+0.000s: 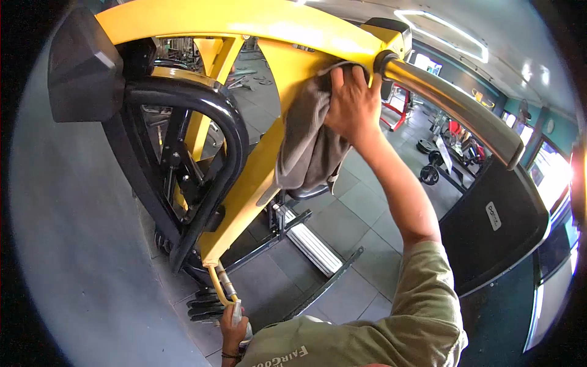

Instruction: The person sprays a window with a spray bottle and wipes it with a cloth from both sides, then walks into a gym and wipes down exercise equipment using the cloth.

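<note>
My right hand [354,104] presses a grey-brown cloth [302,144] against the yellow frame [244,183] of a gym machine, just below its top beam. The fingers bend over the cloth's upper edge, and the rest of it hangs down in folds. Low in the view, my left hand [232,327] is closed around a whitish, partly see-through object [247,335] that looks like a spray bottle. That hand is right by the lower end of the machine's yellow handle [218,284]; whether it touches the handle I cannot tell.
A metal weight bar [455,104] sticks out to the right from the top beam. Black curved tubing [235,131] stands at left beside a grey wall [73,232]. A black padded panel [495,226] is at right. Behind are floor tiles, a white-slatted footplate [312,248] and weight plates [429,174].
</note>
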A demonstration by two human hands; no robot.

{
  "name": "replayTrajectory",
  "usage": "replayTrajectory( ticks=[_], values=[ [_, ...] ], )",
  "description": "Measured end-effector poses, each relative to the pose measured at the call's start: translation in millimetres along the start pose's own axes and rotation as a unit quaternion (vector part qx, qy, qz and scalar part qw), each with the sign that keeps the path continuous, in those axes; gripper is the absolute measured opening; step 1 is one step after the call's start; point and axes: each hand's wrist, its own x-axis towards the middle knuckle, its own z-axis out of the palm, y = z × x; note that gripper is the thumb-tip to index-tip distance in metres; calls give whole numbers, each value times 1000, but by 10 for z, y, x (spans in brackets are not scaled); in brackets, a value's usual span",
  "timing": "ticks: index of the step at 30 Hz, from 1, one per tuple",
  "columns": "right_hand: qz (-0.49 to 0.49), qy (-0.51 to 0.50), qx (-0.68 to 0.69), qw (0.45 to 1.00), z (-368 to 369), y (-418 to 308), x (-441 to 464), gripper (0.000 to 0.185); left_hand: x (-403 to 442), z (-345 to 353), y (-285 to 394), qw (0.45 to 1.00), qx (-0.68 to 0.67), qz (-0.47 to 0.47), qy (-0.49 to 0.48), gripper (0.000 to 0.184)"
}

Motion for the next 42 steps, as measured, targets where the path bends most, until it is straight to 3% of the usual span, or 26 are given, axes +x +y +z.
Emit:
replayTrajectory(
  ticks=[5, 8, 11, 12, 13, 14, 15, 16, 18, 20, 21, 25, 26, 28, 29, 30, 32, 35, 38, 39, 42],
  values=[
    [3, -44, -34, 998, 44, -92, 98, 52, -29, -7, 207, 1000, 3, 23, -9, 27],
    [2, 71, -5, 997, 74, -127, -88, 51, -57, -44, 267, 1000, -19, -3, -16, 29],
    [29, 28, 98, 994, 204, -413, -760, 84, -62, -33, 118, 999, -31, -12, 18, 28],
    [19, -56, 114, 992, 349, -563, -1032, 85, -69, 1, 86, 998, -40, -28, 32, 27],
    [-1, -248, 100, 963, 498, -733, -1300, 83, -51, -55, 195, 999, -27, -23, 4, 26],
    [-44, -109, 257, 959, 1037, -920, -1760, 81, -42, -32, 260, 1000, -18, -14, 1, 26],
    [-87, -220, 157, 959, 1233, -1119, -2053, 78, -26, -40, 310, 1000, -4, -3, 0, 26],
    [-34, -154, 337, 928, 1510, -1311, -2334, 76, -12, -72, 329, 1000, 12, 11, -1, 25],
    [-59, -106, 149, 981, 1906, -1347, -2497, 69, 16, -38, 138, 1000, 4, 24, 10, 25],
    [82, -82, 257, 959, 1995, -1137, -2257, 48, 23, -23, 181, 999, 13, 29, 14, 25],
    [141, -60, 282, 947, 1970, -925, -2020, 47, 7, -34, 241, 999, -29, 12, 7, 25],
    [182, 117, 249, 944, 1758, -54, -854, 45, -76, 67, 366, 999, 5, -32, 44, 35],
    [180, 139, 247, 942, 1724, 3, -726, 45, -117, 70, 144, 998, 9, 24, 55, 39],
    [170, 169, 256, 937, 1669, -153, -699, 44, -159, 91, 313, 995, -19, -52, 80, 30],
    [161, 174, 269, 934, 1641, -367, -822, 44, -143, 56, 625, 989, 83, -94, 74, 25],
    [148, 159, 290, 932, 1600, -680, -1020, 43, -230, 37, 490, 992, -30, -103, 72, 23],
    [113, 109, 352, 923, 1491, -1369, -1568, 42, -290, 83, 607, 990, -13, -76, 122, 23],
    [26, -46, 478, 877, 1406, -2416, -2567, 41, -322, 171, 790, 984, 32, -57, 165, 22],
    [-60, -177, 598, 780, 1393, -3226, -3441, 40, -408, 180, 758, 979, 22, -126, 160, 22],
    [-69, -202, 638, 740, 1427, -3383, -3620, 39, -489, 180, 801, 973, -20, -174, 152, 21],
    [-54, -274, 728, 626, 1591, -3480, -3696, 38, -675, 238, 804, 973, 36, -118, 193, 21]
  ],
)
